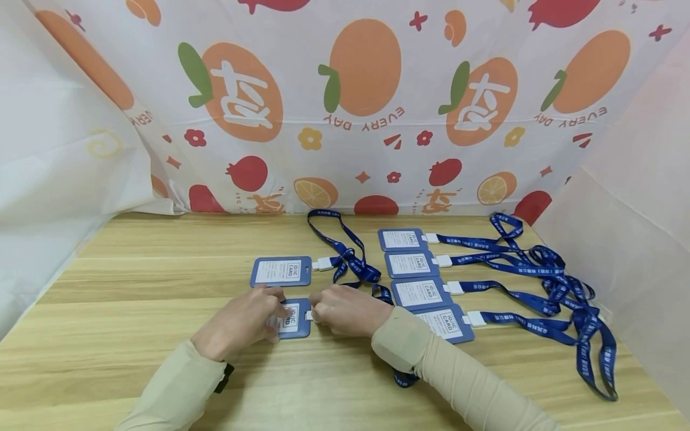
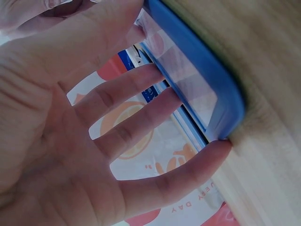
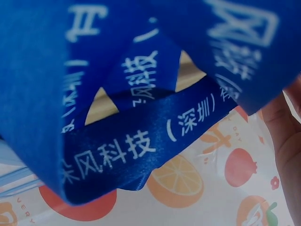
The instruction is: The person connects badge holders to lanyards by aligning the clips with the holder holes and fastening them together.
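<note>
In the head view, a blue ID card holder lies on the wooden table with its printed card facing up. My left hand holds it, thumb at the near edge and fingers at the far edge. Spread fingertips touch the holder's rim in the left wrist view. At the holder's right end, my right hand pinches the white clip, mostly covered by the fingers. The blue lanyard with white lettering hangs in folds before the right wrist camera. Just beyond lies another card holder with its lanyard loosely bunched.
To the right, several blue card holders form an overlapping column, their lanyards trailing right in a tangle. The nearest is partly behind my right sleeve. A fruit-patterned cloth hangs along the table's back edge.
</note>
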`<state>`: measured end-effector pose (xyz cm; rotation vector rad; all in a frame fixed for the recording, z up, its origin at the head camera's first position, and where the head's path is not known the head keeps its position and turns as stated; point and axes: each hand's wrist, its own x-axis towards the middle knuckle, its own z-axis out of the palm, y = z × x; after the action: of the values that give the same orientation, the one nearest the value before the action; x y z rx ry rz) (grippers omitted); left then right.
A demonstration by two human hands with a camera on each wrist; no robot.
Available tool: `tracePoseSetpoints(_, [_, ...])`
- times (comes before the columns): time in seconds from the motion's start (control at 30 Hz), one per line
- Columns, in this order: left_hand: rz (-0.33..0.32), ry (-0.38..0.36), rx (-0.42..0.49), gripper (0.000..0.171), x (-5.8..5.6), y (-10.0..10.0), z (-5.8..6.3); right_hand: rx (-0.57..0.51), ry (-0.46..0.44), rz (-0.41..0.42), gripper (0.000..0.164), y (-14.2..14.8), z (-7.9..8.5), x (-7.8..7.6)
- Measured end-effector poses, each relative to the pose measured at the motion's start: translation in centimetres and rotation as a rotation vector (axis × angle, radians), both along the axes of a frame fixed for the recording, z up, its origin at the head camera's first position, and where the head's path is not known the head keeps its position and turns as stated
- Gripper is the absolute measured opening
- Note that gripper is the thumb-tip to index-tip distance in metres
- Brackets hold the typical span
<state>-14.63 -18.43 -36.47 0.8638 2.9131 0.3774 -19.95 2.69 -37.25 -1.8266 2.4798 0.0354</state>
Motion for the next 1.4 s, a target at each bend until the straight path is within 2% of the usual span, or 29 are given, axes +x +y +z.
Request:
tracePoseSetpoints(0.7, [-0.002, -0.004, 0.03, 0.034, 0.0, 0.03, -0.15, 0.007, -0.009, -0.009, 0.016, -0.03, -0.12, -0.06])
tracePoseSetpoints(1.1, [0.035, -0.046, 0.124, 0.037, -0.02, 0.03, -0.38, -0.005, -0.001, -0.004, 0.017, -0.03, -0.13, -0.05])
tracePoseSetpoints(1.4, [0.05, -0.062, 0.155, 0.037, -0.09, -0.02, -0.56, -0.015, -0.001, 0.0, 0.018, -0.05, -0.14, 0.04])
